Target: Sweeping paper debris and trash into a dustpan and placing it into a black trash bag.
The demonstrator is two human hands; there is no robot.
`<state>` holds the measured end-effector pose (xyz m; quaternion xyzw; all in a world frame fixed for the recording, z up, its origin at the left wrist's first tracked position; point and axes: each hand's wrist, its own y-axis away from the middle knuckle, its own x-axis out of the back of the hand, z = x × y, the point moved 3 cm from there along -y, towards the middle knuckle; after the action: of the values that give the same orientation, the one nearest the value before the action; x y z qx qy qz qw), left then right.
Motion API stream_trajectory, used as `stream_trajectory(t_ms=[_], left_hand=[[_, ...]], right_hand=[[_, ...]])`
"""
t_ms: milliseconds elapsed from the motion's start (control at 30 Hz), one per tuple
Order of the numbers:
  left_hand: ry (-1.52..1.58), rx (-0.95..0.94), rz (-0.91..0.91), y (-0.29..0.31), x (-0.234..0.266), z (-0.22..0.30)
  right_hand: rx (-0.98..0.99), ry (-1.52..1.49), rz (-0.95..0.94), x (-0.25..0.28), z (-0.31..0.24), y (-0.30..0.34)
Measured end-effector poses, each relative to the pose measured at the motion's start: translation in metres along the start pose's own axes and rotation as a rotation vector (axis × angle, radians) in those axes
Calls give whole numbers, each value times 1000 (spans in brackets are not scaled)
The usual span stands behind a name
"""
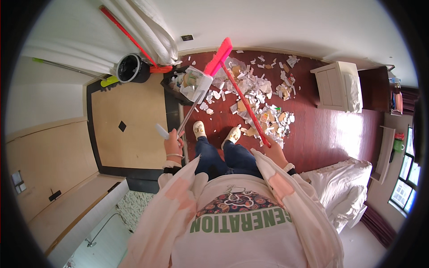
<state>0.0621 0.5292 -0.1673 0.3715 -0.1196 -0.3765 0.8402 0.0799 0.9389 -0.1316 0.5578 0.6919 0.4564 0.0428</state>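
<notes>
My left hand (172, 144) is closed around the metal handle of a white dustpan (202, 87). The dustpan, with paper scraps at it, is held over or beside a dark bin bag (169, 79); whether they touch I cannot tell. My right hand (274, 152) grips the red handle of a broom (243, 99). Its pink-red head is raised and overlaps the dustpan's far edge in view. Beyond my feet, a spread of torn paper and cardboard scraps (257, 87) lies on the dark red floor (308, 129).
At the far left stand a black bucket (129, 68), a second red broom (127, 33) and a green-headed tool (109, 81). A pale cabinet (333, 85) is at the far right, with a cloth-covered bed (342, 183) nearer. Beige tile (134, 107) borders the red floor.
</notes>
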Motion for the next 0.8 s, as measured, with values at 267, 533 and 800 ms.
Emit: stream_trajectory(t_ms=[267,533,800], left_hand=[[311,163,-54,-45,14,0],[539,301,-34,-63,39,13],[721,366,-27,-80,44,32]], right_hand=[[-9,25,48,-15,-34,0],[-67,4,57,-37,-69,0],[-35,-92,67,-55,-92,-2]])
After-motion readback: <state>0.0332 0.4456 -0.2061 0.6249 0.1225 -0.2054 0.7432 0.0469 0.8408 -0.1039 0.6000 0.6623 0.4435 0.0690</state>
